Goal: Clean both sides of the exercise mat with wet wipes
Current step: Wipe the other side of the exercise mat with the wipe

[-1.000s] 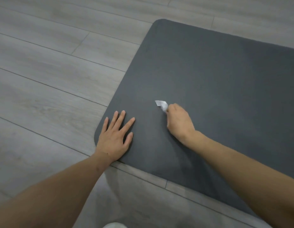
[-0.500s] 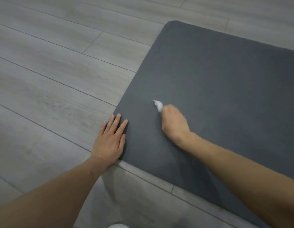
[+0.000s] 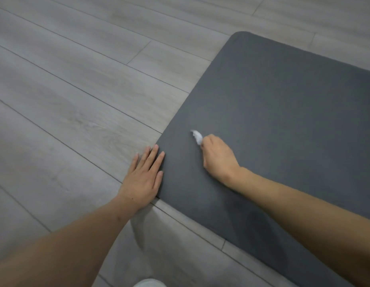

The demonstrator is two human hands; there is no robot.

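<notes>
Head view, sole view available.

Exercise mat (image 3: 283, 131): one, dark grey, flat on the floor (image 3: 76, 100), filling the right half of the frame; near-left corner at lower centre, far-left rounded corner at upper right. Long axis cannot be told, since the right side runs out of frame.

Wet wipe (image 3: 197, 136): one, white, bunched, protruding from the upper left of the fist and touching the mat just inside its left edge, at frame centre.

Right hand (image 3: 218, 157): fingers curled tight round the wipe, knuckles toward the upper left, fist resting on the mat surface.

Left hand (image 3: 143, 179): fingers straight and close together, laid flat across the mat's left edge near the corner, fingertips on the mat, palm partly on the floor. Holding nothing.

Governing relation: unwiped-looking mat extends from the wipe toward the upper right; right hand alone carries the wipe and is nearer that area. Left hand judged to be bracing the corner.

Pale rounded object (image 3: 150, 283) at bottom edge: one, unidentified.

Judgement: top side in progress; underside not yet exposed.
</notes>
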